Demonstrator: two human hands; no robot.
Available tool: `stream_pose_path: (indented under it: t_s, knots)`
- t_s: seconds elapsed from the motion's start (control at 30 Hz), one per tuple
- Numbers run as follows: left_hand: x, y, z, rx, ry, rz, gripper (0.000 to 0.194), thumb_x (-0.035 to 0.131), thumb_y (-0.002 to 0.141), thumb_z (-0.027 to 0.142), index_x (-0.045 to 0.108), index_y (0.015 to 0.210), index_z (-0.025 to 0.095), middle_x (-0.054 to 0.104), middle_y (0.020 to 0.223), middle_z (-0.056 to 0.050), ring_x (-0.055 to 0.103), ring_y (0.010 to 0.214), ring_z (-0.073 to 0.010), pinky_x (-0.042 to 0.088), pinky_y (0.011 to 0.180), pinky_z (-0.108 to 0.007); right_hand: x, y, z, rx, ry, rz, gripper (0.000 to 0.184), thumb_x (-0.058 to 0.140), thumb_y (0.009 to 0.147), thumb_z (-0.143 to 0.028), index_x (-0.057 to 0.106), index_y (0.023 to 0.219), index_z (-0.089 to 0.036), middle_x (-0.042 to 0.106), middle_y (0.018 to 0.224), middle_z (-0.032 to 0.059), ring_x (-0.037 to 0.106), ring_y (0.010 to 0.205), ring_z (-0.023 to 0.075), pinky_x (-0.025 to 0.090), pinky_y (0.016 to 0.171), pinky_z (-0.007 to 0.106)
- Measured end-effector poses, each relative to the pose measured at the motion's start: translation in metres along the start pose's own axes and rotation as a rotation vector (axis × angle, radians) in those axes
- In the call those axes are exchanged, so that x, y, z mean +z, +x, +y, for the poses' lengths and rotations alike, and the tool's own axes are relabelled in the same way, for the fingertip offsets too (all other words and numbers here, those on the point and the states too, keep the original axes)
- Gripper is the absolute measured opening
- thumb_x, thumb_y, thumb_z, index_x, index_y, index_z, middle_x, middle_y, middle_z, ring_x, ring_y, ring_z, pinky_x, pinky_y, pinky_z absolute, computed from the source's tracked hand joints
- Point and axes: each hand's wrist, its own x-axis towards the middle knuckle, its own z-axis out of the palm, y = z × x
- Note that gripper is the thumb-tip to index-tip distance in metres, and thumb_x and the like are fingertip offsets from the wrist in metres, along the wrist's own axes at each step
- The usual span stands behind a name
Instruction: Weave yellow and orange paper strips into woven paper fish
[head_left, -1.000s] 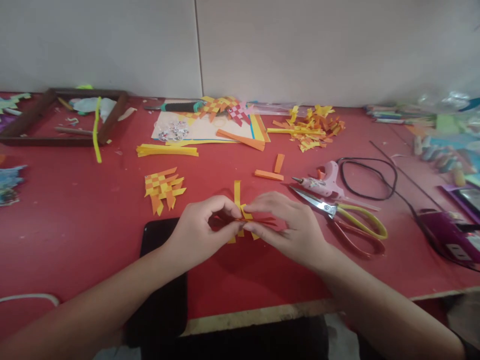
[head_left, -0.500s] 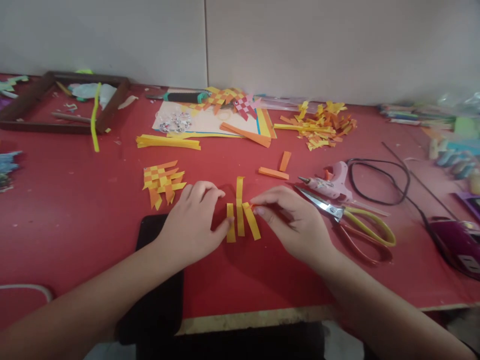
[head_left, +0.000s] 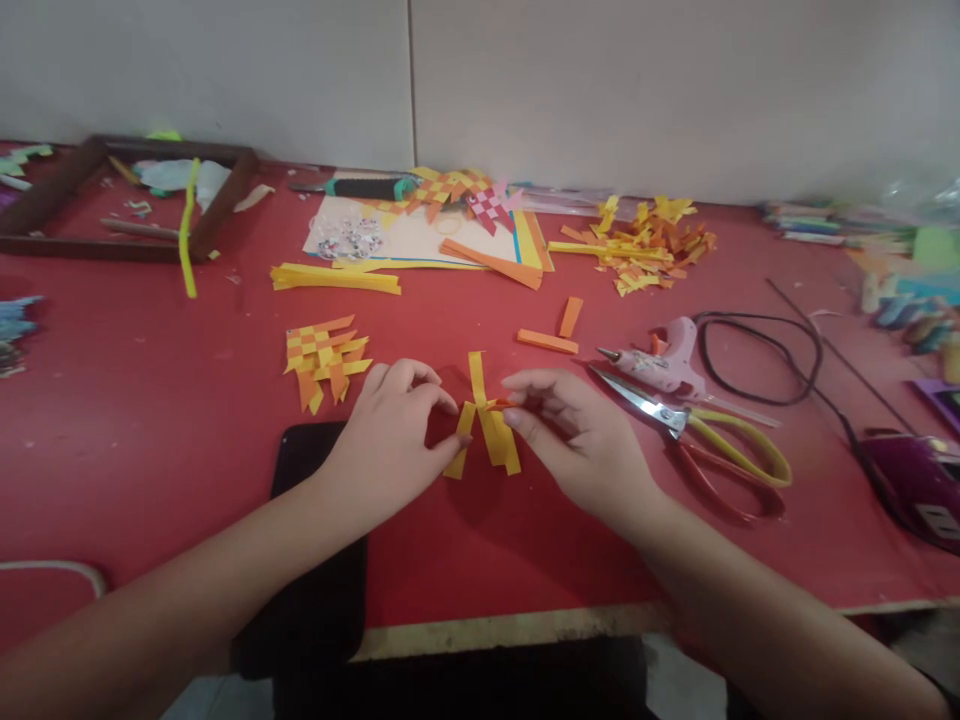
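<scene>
Between my hands is a small group of yellow paper strips [head_left: 493, 437], one standing out away from me and the others fanned toward me. My left hand [head_left: 390, 430] curls in from the left, its thumb against the leftmost yellow strip [head_left: 457, 455] and its index fingertip close by. My right hand [head_left: 589, 435] pinches a thin orange paper strip [head_left: 498, 404], which runs left among the yellow ones and is partly hidden by my fingers. Left of them lies a woven orange and yellow paper fish [head_left: 322, 360]. Two folded orange strips [head_left: 549, 342] lie beyond my right hand.
Scissors [head_left: 675, 420] and a pink glue gun [head_left: 660, 360] with its black cord lie at right. A black phone-like slab [head_left: 311, 570] is under my left forearm. Behind are a paper scrap pile [head_left: 645, 250], yellow strips [head_left: 337, 279] and a brown frame [head_left: 105, 250].
The yellow strips have shifted: the middle one now tilts and overlaps the right one, and the left one slants. More of the orange strip shows, reaching left from my right fingers.
</scene>
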Motion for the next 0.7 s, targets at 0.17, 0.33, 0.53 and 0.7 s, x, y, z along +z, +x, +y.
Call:
stream_pose_path:
  t_s: [0.17,0.33,0.53,0.7]
  knots:
    - [0.0,-0.006,0.003,-0.004,0.051,0.005,0.012,0.068,0.084,0.028,0.073,0.085,0.017,0.058,0.109,-0.012,0.052,0.104,-0.0313,0.047,0.096,-0.053,0.0,0.0,0.003,0.011,0.009,0.01,0.018,0.062,0.092,-0.02,0.066,0.11,-0.024,0.071,0.099,0.0024,0.071,0.094,0.0148,0.059,0.087,0.028]
    - [0.002,-0.008,0.002,0.013,0.0,0.025,0.01,0.064,0.084,0.026,0.069,0.081,0.018,0.06,0.105,-0.011,0.054,0.101,-0.03,0.049,0.093,-0.052,-0.002,0.001,0.001,-0.016,-0.076,0.014,0.017,0.062,0.092,-0.021,0.067,0.108,-0.023,0.071,0.098,0.0037,0.071,0.092,0.0166,0.059,0.083,0.031]
    - [-0.009,-0.004,0.007,-0.066,-0.586,0.006,0.017,0.068,0.083,0.033,0.057,0.077,0.02,0.068,0.102,-0.007,0.064,0.09,-0.0215,0.054,0.083,-0.04,-0.003,0.005,-0.01,-0.015,-0.018,0.043,0.008,0.064,0.089,-0.021,0.071,0.094,-0.021,0.072,0.091,0.0036,0.07,0.082,0.0149,0.059,0.071,0.027]
    - [-0.012,-0.001,0.009,-0.274,-1.075,-0.104,0.03,0.08,0.076,0.033,0.053,0.079,0.02,0.062,0.072,0.004,0.06,0.063,-0.0106,0.052,0.06,-0.023,-0.005,0.005,-0.012,0.069,0.265,0.034,0.014,0.069,0.088,-0.02,0.073,0.101,-0.021,0.071,0.083,0.0,0.072,0.075,0.0121,0.062,0.072,0.026]
